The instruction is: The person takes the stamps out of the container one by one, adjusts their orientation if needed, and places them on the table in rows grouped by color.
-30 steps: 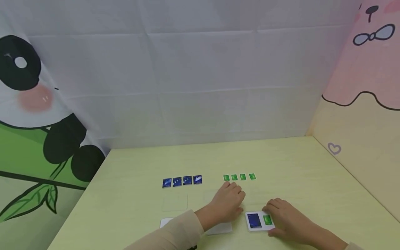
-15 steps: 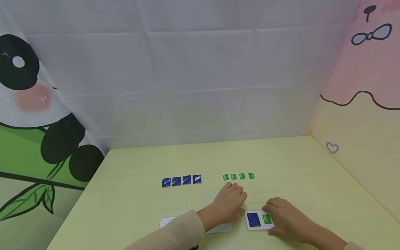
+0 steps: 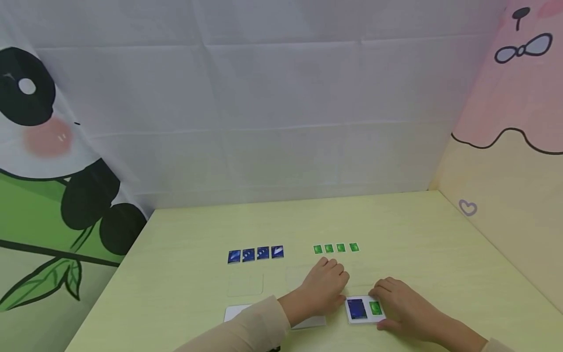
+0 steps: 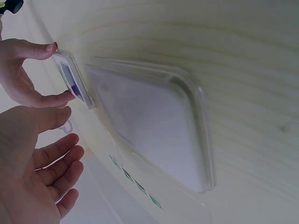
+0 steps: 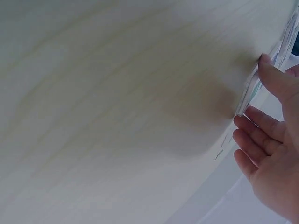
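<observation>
White case [image 3: 371,319], blue card [image 3: 357,309], green card [image 3: 376,308] inside

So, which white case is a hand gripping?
The rightmost white case, pinched by the right hand and bearing a blue panel; no hand grips the others.

No readable text — no numbers, no labels

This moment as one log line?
left grip: relaxed, near white case, contact unclear | right grip: holding case's right end | blue cards: four in row | green cards: four in row
</observation>
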The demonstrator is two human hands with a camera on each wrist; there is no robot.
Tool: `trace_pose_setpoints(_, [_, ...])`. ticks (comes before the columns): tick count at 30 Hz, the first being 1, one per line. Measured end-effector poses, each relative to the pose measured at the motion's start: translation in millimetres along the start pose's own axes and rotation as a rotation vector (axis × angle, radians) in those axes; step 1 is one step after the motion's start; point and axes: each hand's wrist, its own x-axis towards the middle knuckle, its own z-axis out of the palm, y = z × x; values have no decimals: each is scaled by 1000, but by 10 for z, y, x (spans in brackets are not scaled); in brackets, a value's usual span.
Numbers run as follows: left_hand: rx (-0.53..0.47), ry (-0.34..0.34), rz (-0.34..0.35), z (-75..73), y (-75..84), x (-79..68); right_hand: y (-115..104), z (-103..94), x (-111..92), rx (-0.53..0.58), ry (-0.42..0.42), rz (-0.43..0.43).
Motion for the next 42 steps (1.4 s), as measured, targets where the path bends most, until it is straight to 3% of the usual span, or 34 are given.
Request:
trace_pose_setpoints(20, [1,-20,10,-18,39,8,12,-16,18,30,-60,30])
trace_pose_setpoints(29, [-19,-19,22,-24,49,27,8,-33,30,29,-37,16])
trace_pose_setpoints(42, [-66,-69,26,-8,128,38,20,-14,39,45,-5,-9])
